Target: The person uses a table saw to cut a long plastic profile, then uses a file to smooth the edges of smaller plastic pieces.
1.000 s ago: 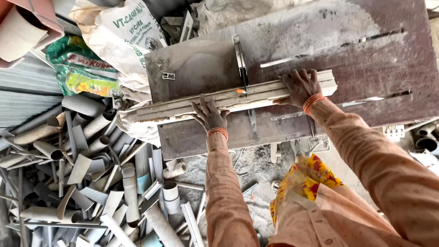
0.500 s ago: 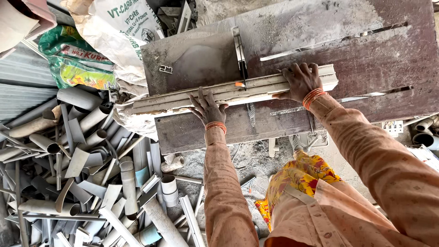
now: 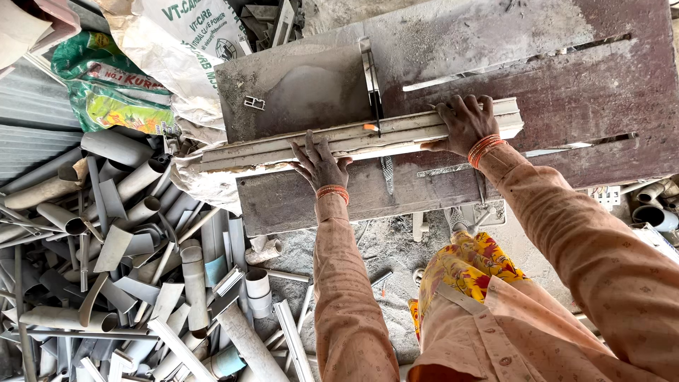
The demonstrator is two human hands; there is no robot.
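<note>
long pale strip (image 3: 283, 147) lies across dusty saw table (image 3: 566, 78), over the blade slot. left hand (image 3: 320, 164) presses flat on its near edge, fingers spread. right hand (image 3: 463, 124) covers it, fingers curled over the far edge.

Bright, even daylight; soft shadows; sharp focus throughout; slight wide-angle stretch at the edges.
</note>
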